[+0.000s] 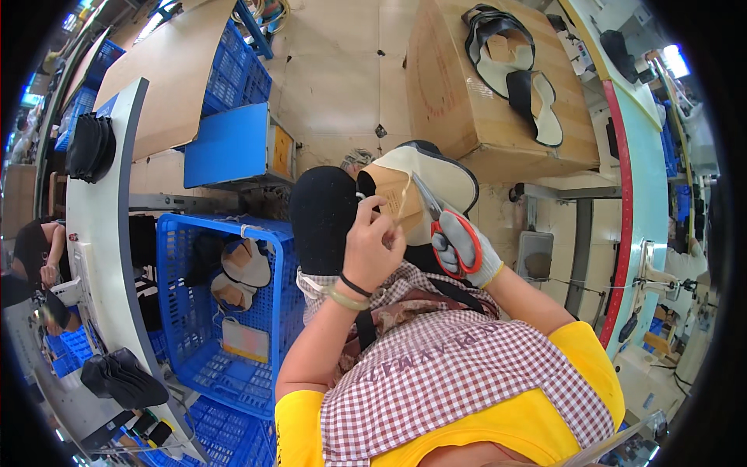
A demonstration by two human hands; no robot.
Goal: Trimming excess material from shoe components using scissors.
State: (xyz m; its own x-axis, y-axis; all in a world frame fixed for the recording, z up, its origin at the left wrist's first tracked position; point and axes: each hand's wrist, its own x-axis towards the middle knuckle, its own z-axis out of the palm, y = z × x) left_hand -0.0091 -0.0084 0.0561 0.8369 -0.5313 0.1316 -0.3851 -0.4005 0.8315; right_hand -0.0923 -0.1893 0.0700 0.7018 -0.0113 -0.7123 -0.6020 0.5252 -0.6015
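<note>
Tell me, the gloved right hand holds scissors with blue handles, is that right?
No: the head view shows the scissors' handles are red, not blue. The gloved right hand does hold them, as you said.

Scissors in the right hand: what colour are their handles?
The handles are red, head view.

The view looks steeply down from the person's head, through the left of two side-by-side fisheye lenses, and faces a little ahead. The yellow shirt is nearest, along the lower edge; the left hand and right hand are close, near the middle; the floor stretches farther off, toward the top. The white table bows toward the rim.
</note>
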